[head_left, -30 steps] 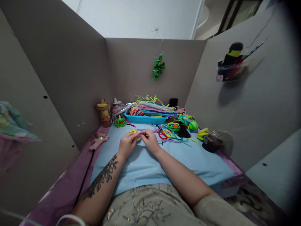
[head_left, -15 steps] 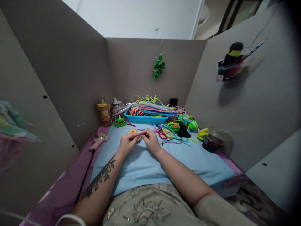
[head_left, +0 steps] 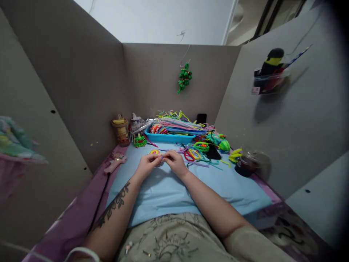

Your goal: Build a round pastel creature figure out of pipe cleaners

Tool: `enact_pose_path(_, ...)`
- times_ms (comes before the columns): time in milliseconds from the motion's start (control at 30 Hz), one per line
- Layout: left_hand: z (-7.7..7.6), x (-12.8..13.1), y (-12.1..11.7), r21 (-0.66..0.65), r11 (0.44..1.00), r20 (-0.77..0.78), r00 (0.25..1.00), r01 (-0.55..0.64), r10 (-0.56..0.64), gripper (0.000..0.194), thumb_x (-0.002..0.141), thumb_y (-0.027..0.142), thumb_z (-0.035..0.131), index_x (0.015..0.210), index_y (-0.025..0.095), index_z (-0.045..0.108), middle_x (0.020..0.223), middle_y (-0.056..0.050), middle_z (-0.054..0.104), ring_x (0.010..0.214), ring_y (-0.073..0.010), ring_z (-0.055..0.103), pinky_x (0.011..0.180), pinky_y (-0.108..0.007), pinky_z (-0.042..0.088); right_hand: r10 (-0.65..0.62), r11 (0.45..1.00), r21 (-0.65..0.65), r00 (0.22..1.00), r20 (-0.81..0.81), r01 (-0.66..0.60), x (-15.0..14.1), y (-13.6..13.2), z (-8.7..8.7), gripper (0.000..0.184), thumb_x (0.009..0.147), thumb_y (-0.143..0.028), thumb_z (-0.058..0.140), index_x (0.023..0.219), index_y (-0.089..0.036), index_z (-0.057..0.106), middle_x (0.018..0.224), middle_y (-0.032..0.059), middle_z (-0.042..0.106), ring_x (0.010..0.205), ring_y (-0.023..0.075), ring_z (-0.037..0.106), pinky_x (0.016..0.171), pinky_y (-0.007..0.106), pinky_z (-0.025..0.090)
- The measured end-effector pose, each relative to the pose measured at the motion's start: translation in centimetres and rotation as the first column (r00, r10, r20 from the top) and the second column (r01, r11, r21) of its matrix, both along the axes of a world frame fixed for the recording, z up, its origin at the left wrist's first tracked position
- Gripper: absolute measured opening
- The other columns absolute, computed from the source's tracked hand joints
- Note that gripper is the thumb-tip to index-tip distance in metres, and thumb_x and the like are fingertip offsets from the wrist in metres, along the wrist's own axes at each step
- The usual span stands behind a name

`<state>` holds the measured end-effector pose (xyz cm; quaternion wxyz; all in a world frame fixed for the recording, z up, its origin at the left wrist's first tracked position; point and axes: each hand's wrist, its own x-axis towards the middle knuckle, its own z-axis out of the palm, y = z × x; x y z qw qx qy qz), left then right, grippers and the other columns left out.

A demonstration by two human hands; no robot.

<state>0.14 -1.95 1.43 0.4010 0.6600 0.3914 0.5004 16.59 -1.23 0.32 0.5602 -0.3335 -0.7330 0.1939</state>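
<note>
My left hand (head_left: 148, 165) and my right hand (head_left: 176, 163) meet fingertip to fingertip above the blue cloth (head_left: 163, 193). Both pinch a small purple pipe cleaner (head_left: 162, 157), most of it hidden by the fingers. Just past the left fingers shows a yellow and pink piece (head_left: 154, 152); whether that hand touches it I cannot tell. Beyond the right hand lie loose pipe cleaners (head_left: 197, 164) in purple, teal and green, with red and yellow loops (head_left: 191, 155) among them.
A blue tray (head_left: 170, 139) heaped with pipe cleaners stands at the back. Green figures (head_left: 140, 141) sit beside it. A pink glue gun (head_left: 116, 163) with a cord lies left, a lidded cup (head_left: 120, 131) behind it. At right stands a dark cup (head_left: 244, 168). Grey panels (head_left: 174, 83) enclose the table.
My left wrist and forearm have turned slightly, so less of the forearm tattoo shows. Both hands stay together at the same spot, fingers still pinching the purple pipe cleaner.
</note>
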Motion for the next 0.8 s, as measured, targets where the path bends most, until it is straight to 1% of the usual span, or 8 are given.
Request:
enact_pose_path(200, 0.49, 0.19, -0.36, -0.056, 0.996, 0.017, 0.998, 0.064, -0.064, 0.035, 0.072, 0.049, 0.066, 0.074, 0.015, 0.070, 0.060, -0.001, 0.062, 0.054, -0.0115, 0.054, 0.053, -0.023, 0.046, 0.016, 1.000, -0.014, 1.000, 0.005, -0.016, 0.00, -0.22, 0.15, 0.006, 0.077, -0.020, 0.063, 0.071, -0.021, 0.063, 0.070, 0.0010, 0.062, 0.069, 0.0167, 0.056, 0.066, 0.029, 0.045)
enact_pose_path(367, 0.35, 0.14, -0.34, -0.092, 0.991, 0.029, 0.995, 0.096, -0.094, 0.037, 0.072, 0.051, 0.065, 0.074, 0.014, 0.069, 0.061, -0.001, 0.062, 0.054, -0.0115, 0.054, 0.053, -0.023, 0.046, 0.026, 0.999, -0.045, 1.000, -0.017, -0.026, -0.10, -0.37, 0.28, 0.005, 0.077, -0.022, 0.064, 0.072, -0.020, 0.062, 0.070, 0.0010, 0.060, 0.066, 0.0157, 0.055, 0.062, 0.028, 0.045)
enact_pose_path(533, 0.29, -0.19, -0.36, -0.114, 0.986, 0.040, 0.992, 0.123, -0.119, 0.037, 0.072, 0.050, 0.067, 0.075, 0.013, 0.071, 0.061, -0.002, 0.063, 0.055, -0.0122, 0.054, 0.055, -0.025, 0.044, 0.042, 0.996, -0.082, 0.999, -0.035, -0.045, -0.13, -0.35, 0.22, 0.005, 0.076, -0.023, 0.064, 0.072, -0.020, 0.061, 0.069, -0.0001, 0.060, 0.066, 0.0151, 0.055, 0.063, 0.028, 0.045)
enact_pose_path(800, 0.92, -0.27, -0.42, -0.146, 0.971, 0.059, 0.982, 0.187, -0.181, 0.040, 0.070, 0.051, 0.068, 0.067, 0.012, 0.068, 0.057, -0.001, 0.058, 0.054, -0.0105, 0.050, 0.054, -0.023, 0.041, 0.082, 0.990, -0.113, 0.996, -0.047, -0.087, -0.21, -0.19, 0.03, 0.006, 0.075, -0.023, 0.064, 0.072, -0.019, 0.061, 0.069, 0.0001, 0.061, 0.066, 0.0147, 0.056, 0.062, 0.026, 0.045)
